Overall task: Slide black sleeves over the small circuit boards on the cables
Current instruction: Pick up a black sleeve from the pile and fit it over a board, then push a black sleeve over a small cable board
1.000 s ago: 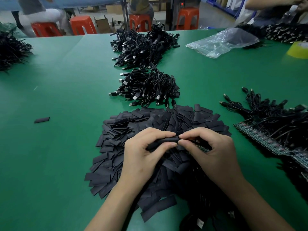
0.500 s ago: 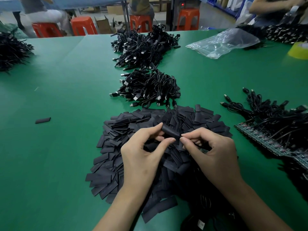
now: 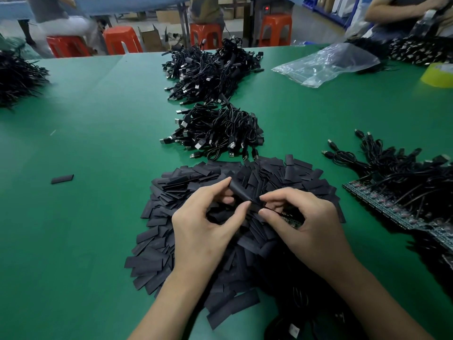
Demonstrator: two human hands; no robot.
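Left hand (image 3: 206, 224): thumb and forefinger pinch a tilted black sleeve (image 3: 241, 192) over the sleeve pile (image 3: 171, 192), near the bench's (image 3: 98, 143) front edge.
Right hand (image 3: 306, 222): thumb and forefinger pinch the sleeve's lower end; green circuit board (image 3: 291, 220) shows beneath its curled fingers.
Bench centre: cable bundles (image 3: 215, 131).

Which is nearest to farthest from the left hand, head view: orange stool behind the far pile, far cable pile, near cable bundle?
From the left hand:
1. near cable bundle, straight ahead, just past the sleeve heap.
2. far cable pile, farther up the table, same line.
3. orange stool, on the floor beyond the table's far edge.
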